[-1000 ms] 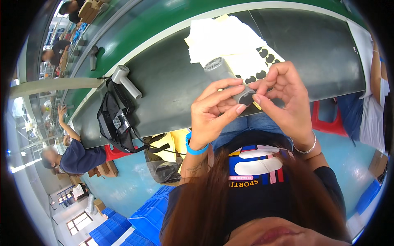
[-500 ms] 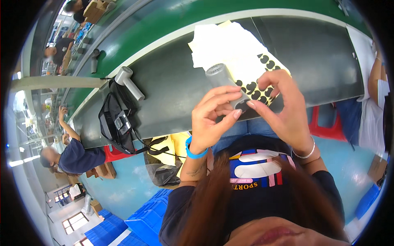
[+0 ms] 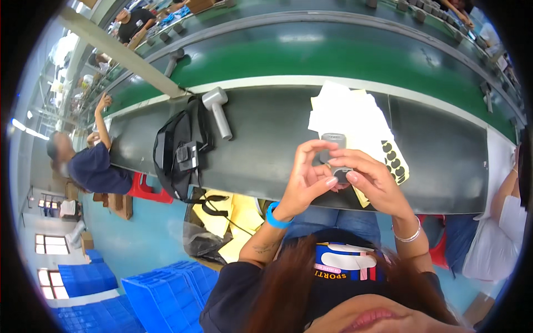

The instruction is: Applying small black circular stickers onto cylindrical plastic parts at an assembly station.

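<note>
A grey hair dryer (image 3: 334,139) is held between my hands above the dark worktop, its round head pointing away from me. Around its handle curl the fingers and thumb of my left hand (image 3: 308,176), which wears a blue wristband. My right hand (image 3: 373,178) grips the handle's near end from the other side, thumb and fingers closed on it. A black sticker (image 3: 341,175) shows on that end between my two thumbs. Just beyond lie white and yellow sheets (image 3: 350,114); one carries rows of black stickers (image 3: 393,161). My fingers hide most of the handle.
Left on the worktop (image 3: 261,139) are a second grey hair dryer (image 3: 220,114) and a black bag (image 3: 173,150) with a small device on it. A green conveyor (image 3: 288,58) runs behind. Below sit a bin of yellow paper (image 3: 222,222) and blue crates (image 3: 166,291). Co-workers sit nearby.
My right hand has come down from a raised, spread pose and closed on the handle's end. The dryer's head is turned more upright, and the whole view has swung.
</note>
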`<state>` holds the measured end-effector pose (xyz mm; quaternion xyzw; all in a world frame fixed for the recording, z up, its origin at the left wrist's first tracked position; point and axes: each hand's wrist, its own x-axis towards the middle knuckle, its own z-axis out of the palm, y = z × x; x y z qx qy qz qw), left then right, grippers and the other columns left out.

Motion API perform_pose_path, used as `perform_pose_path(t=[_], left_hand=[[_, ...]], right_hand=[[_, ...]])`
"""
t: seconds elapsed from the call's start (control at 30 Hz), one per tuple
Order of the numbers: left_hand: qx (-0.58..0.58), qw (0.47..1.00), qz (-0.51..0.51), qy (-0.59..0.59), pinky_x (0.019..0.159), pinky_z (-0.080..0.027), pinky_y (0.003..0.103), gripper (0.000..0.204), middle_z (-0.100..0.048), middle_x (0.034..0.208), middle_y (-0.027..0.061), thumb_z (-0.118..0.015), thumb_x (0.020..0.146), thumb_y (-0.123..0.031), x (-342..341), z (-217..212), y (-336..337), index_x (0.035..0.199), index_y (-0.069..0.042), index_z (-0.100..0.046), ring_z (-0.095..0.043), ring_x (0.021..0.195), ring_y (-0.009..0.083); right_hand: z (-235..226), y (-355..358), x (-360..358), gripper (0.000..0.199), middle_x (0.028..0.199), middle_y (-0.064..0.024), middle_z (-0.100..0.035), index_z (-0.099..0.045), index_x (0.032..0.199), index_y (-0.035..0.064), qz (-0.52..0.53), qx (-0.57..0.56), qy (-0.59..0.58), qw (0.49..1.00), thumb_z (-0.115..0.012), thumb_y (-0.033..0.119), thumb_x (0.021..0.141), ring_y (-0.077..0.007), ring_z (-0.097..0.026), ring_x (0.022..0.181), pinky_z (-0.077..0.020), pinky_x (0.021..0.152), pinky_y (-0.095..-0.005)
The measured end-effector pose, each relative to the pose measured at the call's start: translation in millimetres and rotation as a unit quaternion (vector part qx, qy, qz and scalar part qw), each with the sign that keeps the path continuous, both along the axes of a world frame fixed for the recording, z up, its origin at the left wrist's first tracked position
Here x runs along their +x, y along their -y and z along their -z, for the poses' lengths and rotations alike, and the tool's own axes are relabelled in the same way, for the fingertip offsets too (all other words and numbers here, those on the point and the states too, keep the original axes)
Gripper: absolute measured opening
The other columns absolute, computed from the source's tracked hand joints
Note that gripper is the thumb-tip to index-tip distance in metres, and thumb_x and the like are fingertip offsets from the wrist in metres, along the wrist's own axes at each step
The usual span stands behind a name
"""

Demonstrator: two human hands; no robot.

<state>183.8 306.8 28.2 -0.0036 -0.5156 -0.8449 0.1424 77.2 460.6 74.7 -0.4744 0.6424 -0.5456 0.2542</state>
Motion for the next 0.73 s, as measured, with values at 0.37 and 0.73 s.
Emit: perform_pose_path(t=[0.37, 0.73], left_hand=[[-0.111, 0.984, -0.083, 0.109, 0.075, -0.049, 0.026, 0.043, -0.055, 0.114, 0.0098, -0.057, 0.089, -0.001, -8, 9, 7, 0.129, 0.000, -0.039, -0.060, 0.085, 0.0132], [-0.212, 0.971, -0.038, 0.099, 0.074, -0.050, 0.024, 0.044, -0.051, 0.123, 0.0143, -0.058, 0.086, 0.002, -7, 63, -2, 0.127, 0.000, -0.042, -0.062, 0.083, 0.0148]], right_hand=[[1, 28, -135, 0.026, 0.125, -0.0127, -0.055, -0.060, 0.114, 0.0039, 0.168, -0.060, -0.210, 0.961, -0.046, 0.010, 0.094, -0.0250, -0.054, 0.112, -0.0441, 0.093, -0.0344], [86, 15, -338, 0.017, 0.121, -0.0144, -0.050, -0.060, 0.104, 0.0116, 0.172, 0.215, -0.517, 0.810, -0.053, 0.018, 0.090, -0.0318, -0.054, 0.096, -0.0415, 0.090, -0.0411]])
